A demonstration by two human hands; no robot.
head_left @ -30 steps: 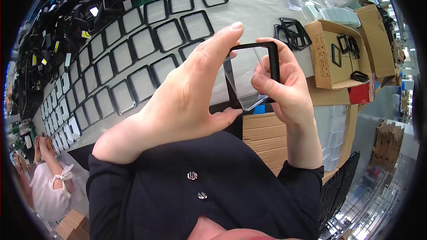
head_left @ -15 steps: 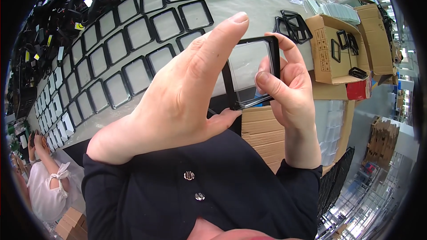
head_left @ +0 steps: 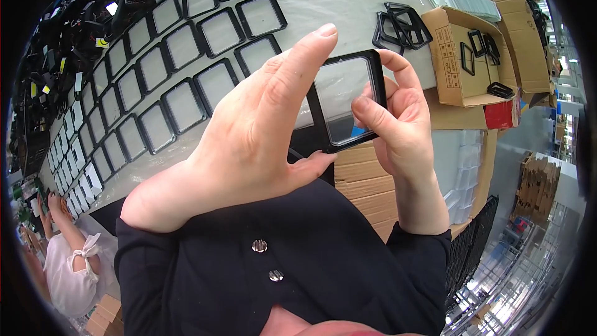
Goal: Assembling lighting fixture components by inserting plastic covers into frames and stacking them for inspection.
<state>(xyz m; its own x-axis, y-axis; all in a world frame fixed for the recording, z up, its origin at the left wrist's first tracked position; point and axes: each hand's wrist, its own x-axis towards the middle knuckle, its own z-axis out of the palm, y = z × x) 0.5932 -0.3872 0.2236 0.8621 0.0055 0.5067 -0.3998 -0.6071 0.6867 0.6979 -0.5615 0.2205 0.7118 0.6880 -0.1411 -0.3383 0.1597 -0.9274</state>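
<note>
A long pale table (head_left: pixel 348 0) is stretching away, carrying rows of black-framed panels (head_left: pixel 186 96), with cardboard boxes (head_left: pixel 463 56) lining its right edge. Above its near edge, the left hand (head_left: pixel 255 130) and right hand (head_left: pixel 398 124) are gripping one black square frame (head_left: pixel 345 102) between them.

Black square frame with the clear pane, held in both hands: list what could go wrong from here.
The black square frame with a clear pane is held in the air between the left hand and the right hand; a slip could drop it. The right thumb lies on the pane and may smudge it.
</note>
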